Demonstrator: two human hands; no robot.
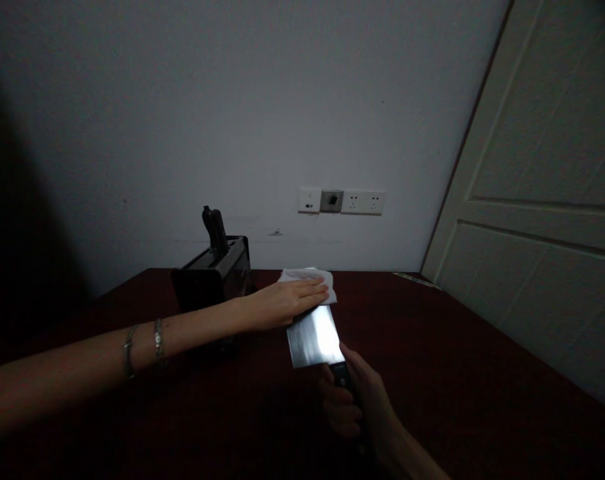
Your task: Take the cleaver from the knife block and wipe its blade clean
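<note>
My right hand [355, 407] is closed around the dark handle of a broad steel cleaver [315, 337], whose bright blade points away from me over the table. My left hand [285, 303] comes in from the left and lies flat across a crumpled white cloth [307, 277]. The cloth sits at the far end of the blade, and the hand presses it there. Part of the blade is hidden under the cloth and my fingers. Two thin bracelets [143, 345] circle my left wrist and forearm.
A black knife block [212, 273] holding a dark handle stands behind my left forearm on the dark red wooden table [432, 347]. A wall socket panel [342, 201] sits above the table's far edge. A white panelled door [532, 200] stands along the right side.
</note>
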